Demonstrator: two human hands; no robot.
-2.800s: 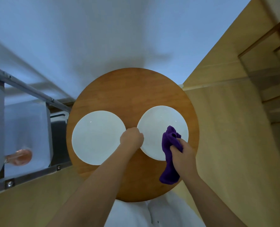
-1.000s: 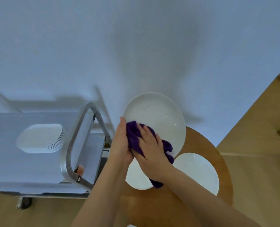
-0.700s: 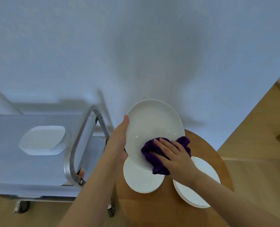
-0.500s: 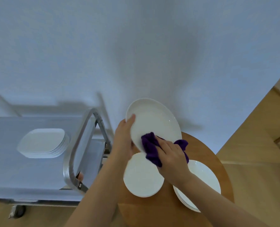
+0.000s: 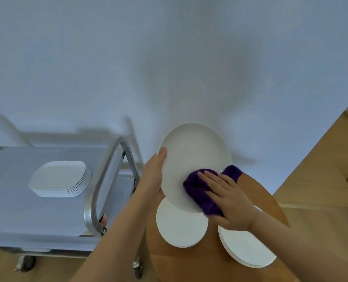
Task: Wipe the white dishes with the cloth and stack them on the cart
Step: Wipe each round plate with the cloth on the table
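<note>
A round white plate point(image 5: 191, 155) is held tilted above the round wooden table point(image 5: 254, 196). My left hand point(image 5: 153, 176) grips its left rim, thumb on the upper edge. My right hand point(image 5: 228, 198) presses a purple cloth point(image 5: 201, 192) flat against the plate's lower right face. Two more white plates lie on the table: one point(image 5: 181, 226) under the held plate and one point(image 5: 246, 249) to the right, partly hidden by my right forearm. On the cart point(image 5: 16, 210) at the left stands a stack of squarish white dishes point(image 5: 60, 179).
The cart has a metal loop handle point(image 5: 108, 180) between the stack and the table, and castor wheels point(image 5: 27, 263) below. A pale wall fills the upper view. Wooden floor point(image 5: 321, 190) lies to the right.
My left hand lifted a plate off the table and tilted it up. My right hand with the cloth has slid across the plate's face, now toward its lower right. The view swung left, showing the cart.
</note>
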